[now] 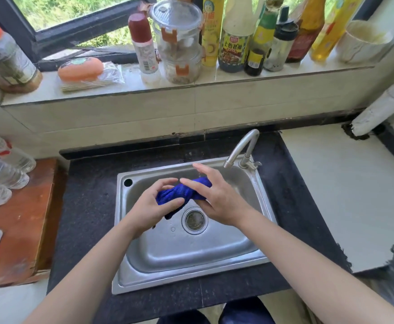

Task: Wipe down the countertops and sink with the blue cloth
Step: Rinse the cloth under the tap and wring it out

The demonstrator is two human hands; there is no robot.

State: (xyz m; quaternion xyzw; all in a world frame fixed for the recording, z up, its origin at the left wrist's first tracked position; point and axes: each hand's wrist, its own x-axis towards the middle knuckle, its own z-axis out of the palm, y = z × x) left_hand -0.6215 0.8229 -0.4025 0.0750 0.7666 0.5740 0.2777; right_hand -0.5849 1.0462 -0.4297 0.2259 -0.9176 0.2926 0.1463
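Countertop: dark and speckled; it surrounded the sink.
Left hand: fingers and thumb curled round the cloth's left end.
Blue cloth: hung bunched over the basin, at 12 o'clock from the drain.
Right hand: fingers lay straight across the cloth's right end (thumb hidden).
Faucet: stood at the sink's 1 o'clock corner.

Home kitchen: sink, condiment bottles.

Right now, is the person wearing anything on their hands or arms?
No. The left hand and right hand are bare: no gloves, rings or watch show. The left arm and right arm are bare too, no sleeves in view.
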